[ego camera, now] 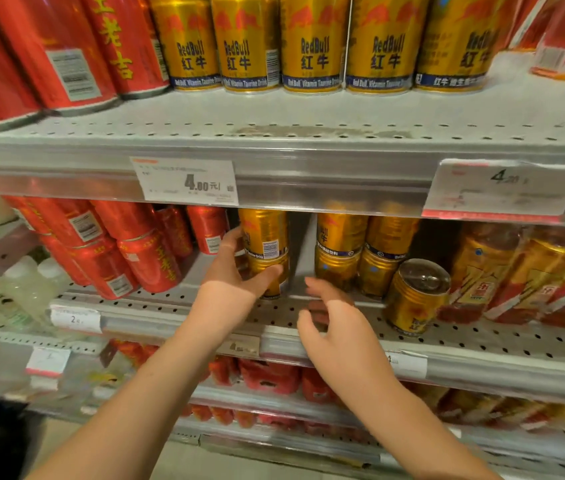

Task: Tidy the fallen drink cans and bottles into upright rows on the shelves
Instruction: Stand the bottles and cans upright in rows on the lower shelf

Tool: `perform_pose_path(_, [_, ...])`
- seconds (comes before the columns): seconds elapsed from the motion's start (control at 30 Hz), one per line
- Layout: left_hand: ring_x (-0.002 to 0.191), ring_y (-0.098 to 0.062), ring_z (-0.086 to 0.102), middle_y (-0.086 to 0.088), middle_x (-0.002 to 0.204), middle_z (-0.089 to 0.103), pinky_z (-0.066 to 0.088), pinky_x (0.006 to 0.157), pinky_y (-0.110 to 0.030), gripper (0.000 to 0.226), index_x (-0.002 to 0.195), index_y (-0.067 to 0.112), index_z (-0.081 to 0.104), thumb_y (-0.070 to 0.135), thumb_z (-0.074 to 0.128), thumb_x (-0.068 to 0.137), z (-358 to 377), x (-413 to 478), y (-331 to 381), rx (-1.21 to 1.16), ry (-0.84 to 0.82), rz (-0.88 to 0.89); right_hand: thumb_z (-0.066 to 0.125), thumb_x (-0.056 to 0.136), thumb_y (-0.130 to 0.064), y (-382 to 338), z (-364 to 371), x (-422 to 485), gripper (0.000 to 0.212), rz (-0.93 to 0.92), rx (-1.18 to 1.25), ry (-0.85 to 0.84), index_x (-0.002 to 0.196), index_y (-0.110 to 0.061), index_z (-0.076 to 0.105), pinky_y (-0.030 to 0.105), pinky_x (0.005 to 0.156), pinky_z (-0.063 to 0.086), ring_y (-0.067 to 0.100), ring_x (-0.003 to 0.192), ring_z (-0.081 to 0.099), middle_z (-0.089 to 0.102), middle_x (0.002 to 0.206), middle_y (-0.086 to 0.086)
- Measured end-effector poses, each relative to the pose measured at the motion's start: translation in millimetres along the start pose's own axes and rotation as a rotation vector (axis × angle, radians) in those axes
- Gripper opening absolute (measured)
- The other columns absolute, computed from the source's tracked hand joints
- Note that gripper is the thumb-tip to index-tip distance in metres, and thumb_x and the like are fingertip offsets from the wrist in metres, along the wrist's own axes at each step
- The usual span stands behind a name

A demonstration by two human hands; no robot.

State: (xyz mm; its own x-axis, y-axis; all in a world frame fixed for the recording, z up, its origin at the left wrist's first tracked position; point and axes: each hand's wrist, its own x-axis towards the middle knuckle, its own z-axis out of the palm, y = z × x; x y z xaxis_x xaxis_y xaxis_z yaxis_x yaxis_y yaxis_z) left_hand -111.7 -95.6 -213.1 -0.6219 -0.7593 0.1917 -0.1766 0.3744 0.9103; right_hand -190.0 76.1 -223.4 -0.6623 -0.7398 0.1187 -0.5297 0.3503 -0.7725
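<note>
On the middle shelf (482,341), my left hand (236,271) wraps around the lower gold can (270,282) of a two-high stack; a second gold can (265,233) stands on top of it. My right hand (336,323) hovers just right of that stack with fingers spread and nothing in it. Two more stacks of gold cans (366,254) stand upright behind a white divider (302,251). A single gold can (416,299) stands nearer the shelf's front, leaning toward me.
Red cans (128,251) are stacked two high at the left of the middle shelf. Gold multipacks (523,271) fill the right. The upper shelf (308,133) carries a row of upright gold cans (312,46) and red cans (66,50). Price tags hang on the shelf rails.
</note>
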Motion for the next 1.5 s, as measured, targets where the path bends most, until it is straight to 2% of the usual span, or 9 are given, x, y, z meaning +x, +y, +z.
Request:
perform_pose_path(0.13, [0.093, 0.024, 0.058, 0.018, 0.116, 0.061, 0.044, 0.072, 0.001, 0.068, 0.142, 0.02, 0.047, 0.017, 0.083, 0.084, -28.3, -0.4, -2.3, 0.029, 0.02, -0.022, 0.051, 0.098, -0.034, -6.6, 9.9, 4.1, 0.052, 0.062, 0.01, -0.034, 0.148, -0.041, 0.038, 0.017, 0.074, 0.05, -0.001, 0.079, 0.057, 0.061, 0.113, -0.017])
perform_pose_path(0.2, [0.092, 0.024, 0.057, 0.015, 0.115, 0.063, 0.043, 0.071, 0.002, 0.066, 0.141, 0.021, 0.048, 0.017, 0.082, 0.084, -43.5, 4.9, -4.4, 0.054, 0.004, -0.038, 0.052, 0.097, -0.032, -13.1, 15.4, 8.7, 0.051, 0.085, 0.029, -0.032, 0.146, -0.043, 0.039, 0.024, 0.076, 0.056, 0.001, 0.077, 0.061, 0.058, 0.116, -0.015])
perform_pose_path(0.33, [0.101, 0.0, 0.066, 0.005, 0.116, 0.069, 0.052, 0.084, -0.012, 0.063, 0.137, 0.023, 0.05, 0.018, 0.082, 0.083, -67.7, 18.6, -7.0, 0.065, -0.034, -0.065, 0.054, 0.096, -0.03, -30.4, 36.8, 19.9, 0.056, 0.115, 0.071, -0.047, 0.147, -0.045, 0.035, 0.025, 0.076, 0.057, -0.001, 0.086, 0.063, 0.062, 0.11, -0.017])
perform_pose_path(0.47, [0.102, -0.005, 0.067, 0.006, 0.115, 0.07, 0.053, 0.098, -0.033, 0.062, 0.135, 0.026, 0.049, 0.023, 0.083, 0.083, -78.2, 21.8, -7.8, 0.068, -0.094, -0.075, 0.056, 0.093, -0.037, -42.4, 57.7, 33.0, 0.064, 0.14, 0.044, -0.091, 0.149, -0.049, 0.026, 0.038, 0.093, 0.055, 0.016, 0.12, 0.06, 0.046, 0.15, -0.004])
perform_pose_path(0.7, [0.105, -0.003, 0.065, 0.016, 0.112, 0.068, 0.055, 0.094, -0.027, 0.054, 0.132, 0.028, 0.058, 0.045, 0.078, 0.085, -81.7, 17.5, -4.5, -0.039, -0.007, -0.118, 0.07, 0.076, -0.062, -57.1, 87.6, 76.3, 0.083, 0.171, 0.018, -0.09, 0.147, -0.048, 0.029, 0.045, 0.112, 0.035, 0.026, 0.15, 0.025, 0.029, 0.161, 0.005])
perform_pose_path(0.83, [0.111, -0.009, 0.063, 0.009, 0.121, 0.068, 0.052, 0.102, -0.036, 0.054, 0.135, 0.028, 0.058, 0.05, 0.073, 0.088, -83.6, 15.8, -4.1, 0.02, -0.026, -0.093, 0.07, 0.076, -0.061, -56.7, 98.4, 87.2, 0.083, 0.136, 0.014, -0.048, 0.146, -0.04, 0.031, 0.043, 0.098, 0.051, 0.025, 0.126, 0.053, 0.05, 0.141, 0.002])
perform_pose_path(1.1, [0.106, -0.014, 0.068, 0.005, 0.114, 0.07, 0.055, 0.096, -0.043, 0.051, 0.131, 0.028, 0.055, 0.045, 0.075, 0.088, -76.0, 14.4, -4.4, 0.02, 0.032, -0.112, 0.067, 0.083, -0.054, -47.0, 91.7, 86.1, 0.059, 0.085, 0.069, -0.077, 0.138, -0.042, 0.047, 0.029, 0.077, 0.047, 0.015, 0.106, 0.065, 0.068, 0.118, -0.012])
perform_pose_path(1.33, [0.098, -0.014, 0.068, 0.001, 0.11, 0.068, 0.058, 0.087, -0.037, 0.054, 0.114, 0.025, 0.049, 0.045, 0.083, 0.078, -54.3, 8.6, -0.8, 0.038, 0.225, -0.111, 0.066, 0.083, -0.054, -50.5, 88.8, 86.3, 0.061, 0.1, 0.062, -0.08, 0.137, -0.03, 0.051, 0.033, 0.084, 0.054, 0.019, 0.104, 0.067, 0.071, 0.117, -0.005])
perform_pose_path(1.5, [0.114, -0.018, 0.062, -0.003, 0.129, 0.056, 0.05, 0.097, -0.03, 0.073, 0.143, 0.025, 0.046, 0.039, 0.082, 0.081, -56.8, 11.8, -2.2, 0.086, 0.113, -0.059, 0.052, 0.066, -0.072, -53.0, 86.8, 80.0, 0.065, 0.107, 0.156, -0.084, 0.125, -0.044, 0.05, 0.036, 0.082, 0.055, 0.013, 0.097, 0.067, 0.063, 0.097, -0.02])
